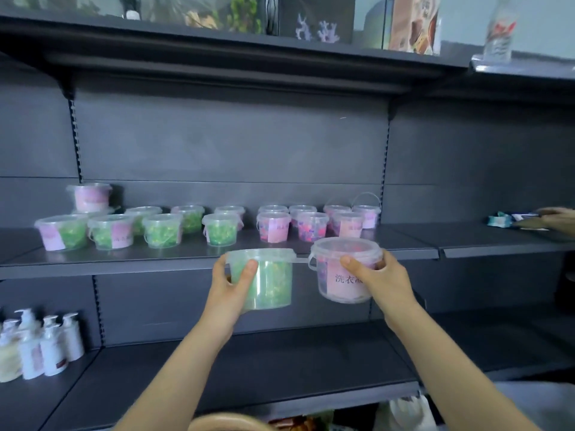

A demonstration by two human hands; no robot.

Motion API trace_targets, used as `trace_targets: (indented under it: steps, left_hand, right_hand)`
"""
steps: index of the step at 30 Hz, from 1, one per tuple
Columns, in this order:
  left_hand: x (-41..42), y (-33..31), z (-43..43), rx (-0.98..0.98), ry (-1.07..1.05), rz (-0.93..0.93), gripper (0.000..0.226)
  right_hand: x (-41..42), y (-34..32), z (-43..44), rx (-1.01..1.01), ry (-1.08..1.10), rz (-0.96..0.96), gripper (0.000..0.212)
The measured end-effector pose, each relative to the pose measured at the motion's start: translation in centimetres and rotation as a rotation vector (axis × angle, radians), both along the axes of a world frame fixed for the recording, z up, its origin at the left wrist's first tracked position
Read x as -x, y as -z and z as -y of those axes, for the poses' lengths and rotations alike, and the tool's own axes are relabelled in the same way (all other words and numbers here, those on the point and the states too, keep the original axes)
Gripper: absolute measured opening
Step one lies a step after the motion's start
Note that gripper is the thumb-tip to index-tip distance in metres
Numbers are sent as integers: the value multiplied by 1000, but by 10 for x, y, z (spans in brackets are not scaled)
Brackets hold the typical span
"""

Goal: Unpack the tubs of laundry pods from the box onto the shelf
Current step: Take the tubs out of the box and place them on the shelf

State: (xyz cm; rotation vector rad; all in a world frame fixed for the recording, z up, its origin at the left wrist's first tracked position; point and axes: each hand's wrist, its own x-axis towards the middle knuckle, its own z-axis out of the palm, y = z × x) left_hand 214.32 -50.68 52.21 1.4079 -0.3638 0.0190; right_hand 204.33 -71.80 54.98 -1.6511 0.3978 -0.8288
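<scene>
Tubs of laundry pods: two are in hand, a green tub (267,281) and a pink tub (342,275), side by side at mid-frame, just in front of the shelf (124,259) edge and partly below it. Neither is set down.
Hands: the left hand (230,284) wraps the green tub's wall, thumb in front. The right hand (379,275) wraps the pink tub the same way. Each hand holds one tub.
Contact risk: the green lid's tab reaches to the pink tub's handle. Whether they touch cannot be told, but a snag there could twist one tub in its grip.
Slip risk: the walls look smooth and each grip is one-handed, so a tub tilted during the lift could slide out.
Edge risk: both tub bases sit below the shelf edge. Pushing forward before raising them would likely strike it.
Knock-over risk: the green row (161,230) and pink row (311,227) stand close behind the bare front strip, so pushing in too far could shove them.
Stack: one tub (90,197) sits on others at centre left and may be unsteady.
Surroundings: pump bottles (40,343) stand at lower left. Another person's hand (560,219) rests beside packets (501,219) at the right edge.
Box: not identifiable in view.
</scene>
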Motion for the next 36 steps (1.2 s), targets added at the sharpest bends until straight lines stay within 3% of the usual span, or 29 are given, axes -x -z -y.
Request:
trace_targets:
  steps: [7, 11, 13, 18, 25, 31, 36]
  left_hand:
    - [-65, -20, 70, 17, 54, 64, 43]
    - [-96, -25, 111, -46, 62, 129, 88]
    - [-104, -28, 132, -73, 69, 123, 98]
    - [-125, -37, 188, -65, 61, 162, 64]
    - [-152, -33, 270, -16, -32, 217, 60]
    - [-173, -35, 329, -33, -147, 233, 52]
    - [-188, -32, 360, -67, -204, 257, 66]
  right_hand:
    - [-49, -16, 67, 35, 87, 21, 54]
    - [-72, -18, 106, 27, 142, 45, 56]
    - [-81, -19, 124, 18, 160, 48, 52]
    - [-108, -20, 181, -30, 174, 41, 55]
    - [-154, -18, 274, 8, 155, -9, 30]
    - [-216, -14, 344, 40, 135, -89, 66]
    - [-263, 12, 387, 63, 152, -135, 99]
